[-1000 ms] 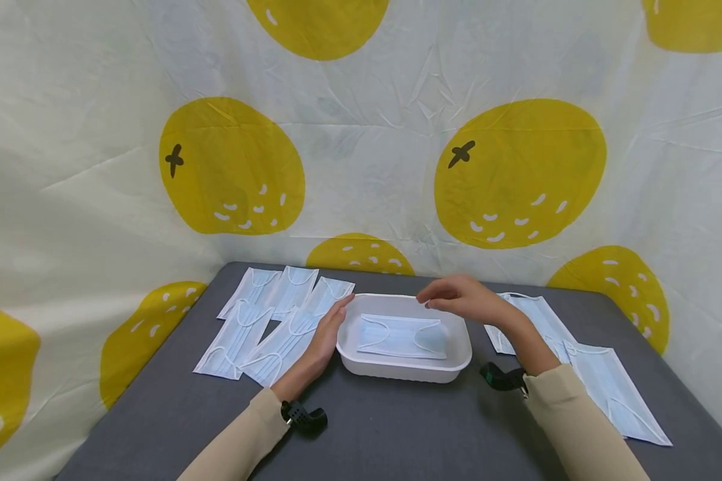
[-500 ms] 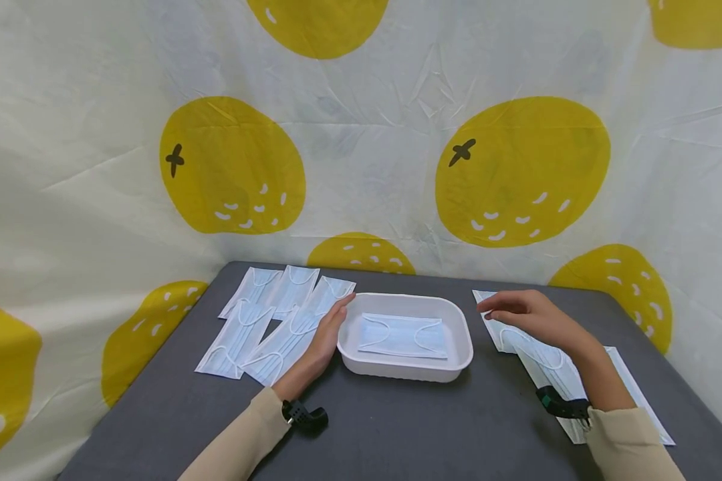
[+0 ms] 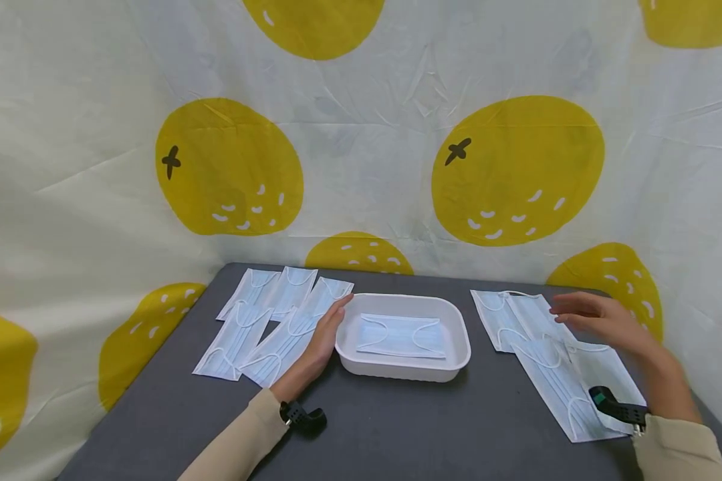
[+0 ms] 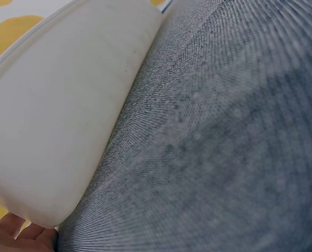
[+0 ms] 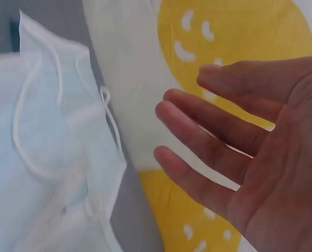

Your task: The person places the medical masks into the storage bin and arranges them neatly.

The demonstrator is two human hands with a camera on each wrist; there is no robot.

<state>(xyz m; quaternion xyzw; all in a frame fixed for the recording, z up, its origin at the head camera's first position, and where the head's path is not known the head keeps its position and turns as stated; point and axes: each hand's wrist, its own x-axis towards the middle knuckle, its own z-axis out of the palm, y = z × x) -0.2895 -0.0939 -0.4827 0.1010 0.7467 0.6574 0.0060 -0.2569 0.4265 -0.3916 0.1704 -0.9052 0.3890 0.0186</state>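
Note:
A white plastic tray [image 3: 403,371] stands mid-table with a pale blue face mask [image 3: 400,336] lying flat inside. My left hand [image 3: 319,341] rests along the tray's left end, fingers extended against its wall. In the left wrist view, its fingers [image 4: 32,231] show at the tray's lower corner. My right hand [image 3: 608,324] hovers above the masks on the right, holding nothing. Its fingers [image 5: 198,131] are spread and slightly bent in the right wrist view. Below it, several overlapping face masks [image 3: 547,361] lie with loose ear loops; my wrist partly covers one.
Another group of several face masks [image 3: 234,341] lies left of the tray, beside my left forearm. The dark grey table [image 3: 409,427] ends at a white curtain [image 3: 367,180] printed with yellow fruit. Each wrist bears a black strap-on camera.
My right hand has moved from above the tray's right edge rightward, over the right-hand masks. My left hand, the tray and the mask in it stay in place.

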